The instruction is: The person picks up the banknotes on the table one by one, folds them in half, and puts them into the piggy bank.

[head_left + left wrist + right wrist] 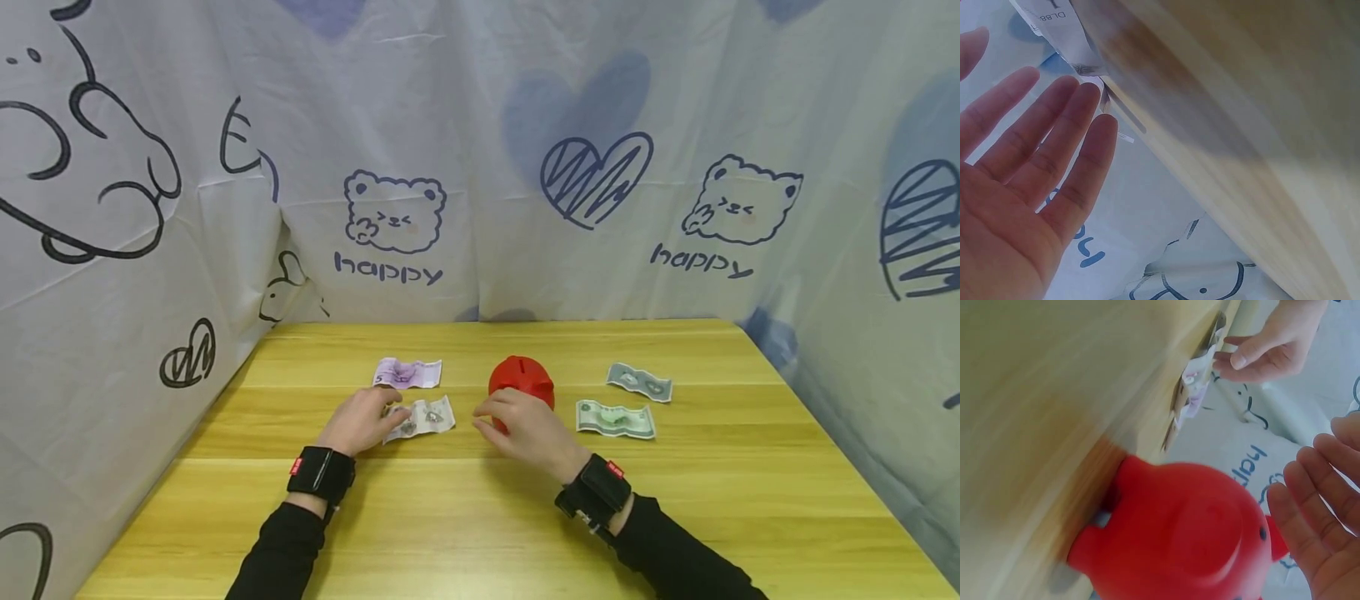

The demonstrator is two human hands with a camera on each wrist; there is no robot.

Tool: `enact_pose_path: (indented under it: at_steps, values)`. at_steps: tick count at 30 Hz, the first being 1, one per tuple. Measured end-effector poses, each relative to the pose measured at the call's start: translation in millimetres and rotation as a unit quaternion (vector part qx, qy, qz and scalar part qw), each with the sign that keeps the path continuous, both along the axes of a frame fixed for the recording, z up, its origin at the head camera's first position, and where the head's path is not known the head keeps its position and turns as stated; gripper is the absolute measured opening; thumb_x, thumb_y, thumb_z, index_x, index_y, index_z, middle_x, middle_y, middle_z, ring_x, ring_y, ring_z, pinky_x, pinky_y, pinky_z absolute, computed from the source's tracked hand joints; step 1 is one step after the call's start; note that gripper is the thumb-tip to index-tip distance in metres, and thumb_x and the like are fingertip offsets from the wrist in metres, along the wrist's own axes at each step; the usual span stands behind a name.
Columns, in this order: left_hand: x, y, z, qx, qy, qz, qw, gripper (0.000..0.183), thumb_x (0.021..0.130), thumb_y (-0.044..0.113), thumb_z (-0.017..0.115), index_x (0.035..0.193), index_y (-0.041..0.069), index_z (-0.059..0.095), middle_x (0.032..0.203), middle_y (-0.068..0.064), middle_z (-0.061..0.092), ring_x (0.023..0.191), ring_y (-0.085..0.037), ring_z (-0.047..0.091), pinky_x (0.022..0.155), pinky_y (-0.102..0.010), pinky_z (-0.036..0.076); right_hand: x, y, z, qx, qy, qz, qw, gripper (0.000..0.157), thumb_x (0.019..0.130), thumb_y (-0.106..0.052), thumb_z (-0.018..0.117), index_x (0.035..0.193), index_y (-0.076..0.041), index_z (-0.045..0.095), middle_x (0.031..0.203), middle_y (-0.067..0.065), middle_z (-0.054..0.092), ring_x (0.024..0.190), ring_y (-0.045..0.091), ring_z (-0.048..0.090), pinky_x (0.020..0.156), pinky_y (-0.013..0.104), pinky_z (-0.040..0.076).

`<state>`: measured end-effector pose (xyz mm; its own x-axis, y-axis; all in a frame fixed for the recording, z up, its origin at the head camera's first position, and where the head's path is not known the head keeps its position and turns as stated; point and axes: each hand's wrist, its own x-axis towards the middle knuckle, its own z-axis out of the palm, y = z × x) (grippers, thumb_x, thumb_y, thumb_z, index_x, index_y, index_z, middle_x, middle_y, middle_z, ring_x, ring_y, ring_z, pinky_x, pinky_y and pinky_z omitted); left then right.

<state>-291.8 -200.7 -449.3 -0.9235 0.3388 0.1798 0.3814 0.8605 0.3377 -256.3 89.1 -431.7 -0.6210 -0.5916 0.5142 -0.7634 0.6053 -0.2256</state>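
A red piggy bank [522, 374] with a slot on top stands near the middle of the table. My right hand [528, 429] hovers just in front of it, holding nothing; the right wrist view shows its fingers [1310, 512] extended beside the pig's snout [1210, 534]. At the left, my left hand [363, 421] is over the left end of a crumpled whitish banknote [431, 416], partly covering it. Its fingers [1079, 169] are nearly straight in the left wrist view. Whether they touch the note, I cannot tell. A purple banknote [408, 374] lies behind this one.
Right of the piggy bank lie a green banknote [615, 419] and, farther back, a grey-green one [640, 382]. The wooden table [480, 533] ends at a white printed cloth [487, 233] hanging behind and along both sides.
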Motion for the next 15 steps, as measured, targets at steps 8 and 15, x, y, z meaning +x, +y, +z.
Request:
enact_pose_path:
  at_steps: [8, 15]
  values:
    - [-1.2, -1, -0.6, -0.003, -0.007, 0.004, 1.0000, 0.033, 0.092, 0.030, 0.068, 0.115, 0.006, 0.070, 0.099, -0.007, 0.070, 0.072, -0.013, 0.054, 0.069, -0.035, 0.049, 1.9, -17, -9.1, 0.021, -0.029, 0.016, 0.999, 0.015, 0.091, -0.024, 0.070, 0.102, -0.014, 0.076, 0.098, -0.005, 0.071, 0.092, 0.010, 0.065, 0.083, 0.025, 0.055]
    - [-1.1, -2, -0.3, -0.008, -0.008, 0.005, 0.9999, 0.036, 0.092, 0.031, 0.069, 0.117, 0.006, 0.070, 0.106, -0.010, 0.071, 0.081, -0.016, 0.062, 0.075, -0.041, 0.053, 1.0, -25, -11.8, 0.036, -0.052, 0.011, 0.998, 0.018, 0.093, -0.025, 0.068, 0.104, -0.013, 0.076, 0.098, -0.003, 0.072, 0.091, 0.011, 0.065, 0.082, 0.026, 0.055]
